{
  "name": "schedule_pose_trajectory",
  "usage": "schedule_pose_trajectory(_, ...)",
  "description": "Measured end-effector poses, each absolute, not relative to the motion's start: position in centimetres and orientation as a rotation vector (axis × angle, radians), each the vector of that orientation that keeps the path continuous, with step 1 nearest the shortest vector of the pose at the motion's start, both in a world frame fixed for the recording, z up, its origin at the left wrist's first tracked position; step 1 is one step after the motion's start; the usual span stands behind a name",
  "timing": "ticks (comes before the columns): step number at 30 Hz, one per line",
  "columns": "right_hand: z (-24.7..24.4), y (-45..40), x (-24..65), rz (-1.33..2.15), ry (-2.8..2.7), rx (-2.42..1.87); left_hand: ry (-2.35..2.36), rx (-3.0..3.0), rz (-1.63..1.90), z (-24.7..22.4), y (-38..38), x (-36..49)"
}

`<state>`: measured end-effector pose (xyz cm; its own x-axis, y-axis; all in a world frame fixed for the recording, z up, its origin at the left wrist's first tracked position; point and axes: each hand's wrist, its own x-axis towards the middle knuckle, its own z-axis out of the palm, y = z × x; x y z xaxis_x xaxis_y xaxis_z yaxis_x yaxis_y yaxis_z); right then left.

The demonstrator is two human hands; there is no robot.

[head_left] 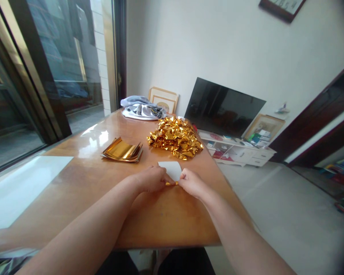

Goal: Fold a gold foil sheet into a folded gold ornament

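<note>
**Ann:** What does the head view show?

**Ben:** At the bottom middle, a left hand (150,179) and a right hand (190,183) are on a shiny brown wooden table (160,221). Both hands pinch a small white square of foil paper (170,170) by its folded gold edge.

**Ann:** What is near it?

**Ben:** Just above it is a big, crinkly heap of gold foil (174,137). To the upper left is a small stack of flat gold sheets (122,151).

**Ann:** Is anything hard to see?

**Ben:** Yes. The fingers cover the fold, so I can't count its layers.
</note>
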<state>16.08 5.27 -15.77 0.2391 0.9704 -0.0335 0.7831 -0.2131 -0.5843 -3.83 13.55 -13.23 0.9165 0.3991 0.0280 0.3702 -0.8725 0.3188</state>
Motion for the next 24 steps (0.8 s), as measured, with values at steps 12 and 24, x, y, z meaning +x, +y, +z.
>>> schedule_pose_trajectory(12, -15.2, 5.7, 16.0, 0.641, -1.700, -2.126, 0.632, 2.568, 0.139, -12.9, 14.1, -4.7)
schedule_pose_trajectory(24, -14.4, 6.2, 15.1, 0.669, -1.802, -2.049, 0.654, 2.417, 0.114, -13.2, 14.8, -5.3)
